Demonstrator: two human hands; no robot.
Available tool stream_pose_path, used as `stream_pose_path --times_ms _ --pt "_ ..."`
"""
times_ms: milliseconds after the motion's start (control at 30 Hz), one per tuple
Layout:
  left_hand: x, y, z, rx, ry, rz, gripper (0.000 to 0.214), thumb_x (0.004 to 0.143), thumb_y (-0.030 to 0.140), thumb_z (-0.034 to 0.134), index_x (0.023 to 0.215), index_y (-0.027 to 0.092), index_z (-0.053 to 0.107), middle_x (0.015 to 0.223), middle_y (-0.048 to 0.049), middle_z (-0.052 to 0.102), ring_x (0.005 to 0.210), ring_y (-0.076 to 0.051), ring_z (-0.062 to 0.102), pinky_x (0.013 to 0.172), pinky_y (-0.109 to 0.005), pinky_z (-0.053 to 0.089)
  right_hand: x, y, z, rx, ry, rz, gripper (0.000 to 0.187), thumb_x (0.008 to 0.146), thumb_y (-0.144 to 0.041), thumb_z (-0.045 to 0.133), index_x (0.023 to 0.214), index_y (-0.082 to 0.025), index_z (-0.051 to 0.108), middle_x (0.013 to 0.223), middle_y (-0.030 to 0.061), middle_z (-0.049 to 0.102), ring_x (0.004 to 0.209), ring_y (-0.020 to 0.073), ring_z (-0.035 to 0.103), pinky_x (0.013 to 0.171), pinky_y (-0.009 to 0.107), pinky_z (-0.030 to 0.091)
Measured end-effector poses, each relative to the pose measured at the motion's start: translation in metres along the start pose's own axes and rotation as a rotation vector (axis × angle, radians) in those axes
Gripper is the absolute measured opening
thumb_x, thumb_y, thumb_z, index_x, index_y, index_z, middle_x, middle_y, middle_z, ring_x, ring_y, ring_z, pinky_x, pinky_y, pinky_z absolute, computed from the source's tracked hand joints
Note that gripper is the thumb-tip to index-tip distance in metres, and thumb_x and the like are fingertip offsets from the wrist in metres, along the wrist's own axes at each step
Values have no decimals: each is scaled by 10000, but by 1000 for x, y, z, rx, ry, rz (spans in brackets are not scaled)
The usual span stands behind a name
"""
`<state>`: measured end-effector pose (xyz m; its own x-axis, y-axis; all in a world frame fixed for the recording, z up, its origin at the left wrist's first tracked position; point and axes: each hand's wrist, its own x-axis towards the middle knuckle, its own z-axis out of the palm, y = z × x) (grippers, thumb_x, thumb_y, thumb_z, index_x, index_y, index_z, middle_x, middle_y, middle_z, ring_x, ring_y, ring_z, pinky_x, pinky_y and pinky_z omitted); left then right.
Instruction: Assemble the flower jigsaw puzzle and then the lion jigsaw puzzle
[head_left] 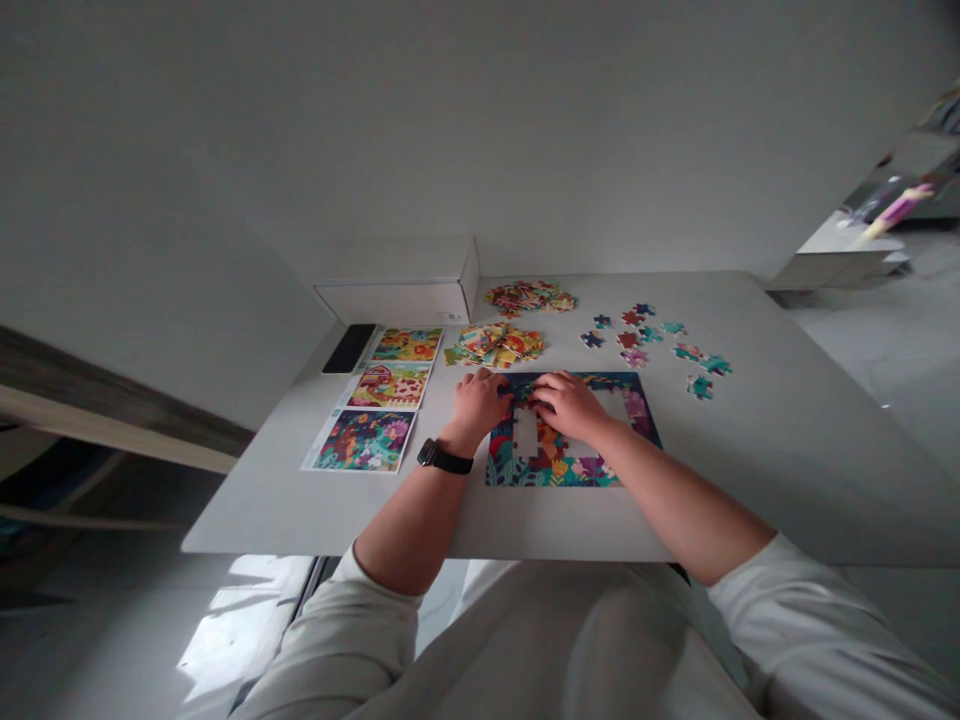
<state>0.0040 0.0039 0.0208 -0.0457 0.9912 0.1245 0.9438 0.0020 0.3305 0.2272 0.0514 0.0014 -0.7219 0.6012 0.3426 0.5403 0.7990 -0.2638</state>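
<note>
A partly built colourful jigsaw puzzle (570, 465) lies on the white table (787, 440) in front of me. My left hand (480, 402), with a black watch on its wrist, rests at the puzzle's upper left corner with fingers curled down. My right hand (570, 403) lies on the puzzle's upper middle, fingers pressed onto the pieces. The two hands nearly touch. What sits under the fingertips is hidden. A white gap (525, 432) shows inside the puzzle just below my hands.
Loose blue, red and teal pieces (652, 340) are scattered at the right back. Two piles of pieces (499, 343) (529, 296) lie behind the puzzle. Three picture cards (382, 398), a black phone (349, 348) and a white box (401, 280) stand at the left.
</note>
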Motion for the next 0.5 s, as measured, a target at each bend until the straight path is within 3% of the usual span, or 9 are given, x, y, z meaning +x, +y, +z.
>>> stream_pose_path --times_ms 200,333,500 --pt "-3 5 -4 -9 -4 22 348 922 244 744 1266 262 793 1305 -152 711 1241 -392 624 1046 -514 505 0 -2 -4 -20 -87 -16 166 1006 -214 709 1099 -227 847 1102 100 770 1085 284 651 999 437 513" --pt "-4 7 -3 -26 -14 112 330 929 185 695 1212 289 830 1331 -132 720 1241 -381 623 1064 -515 491 0 -2 -5 -15 -106 -11 175 998 -208 722 1115 -233 849 1113 101 775 1081 286 653 995 436 509" --pt "-3 6 0 -11 -37 130 272 931 272 733 1170 305 858 1313 -121 744 1204 -383 648 1039 -505 505 0 -3 -6 -36 -130 -6 161 997 -232 731 1113 -226 843 1168 100 785 1128 295 663 1026 449 518"
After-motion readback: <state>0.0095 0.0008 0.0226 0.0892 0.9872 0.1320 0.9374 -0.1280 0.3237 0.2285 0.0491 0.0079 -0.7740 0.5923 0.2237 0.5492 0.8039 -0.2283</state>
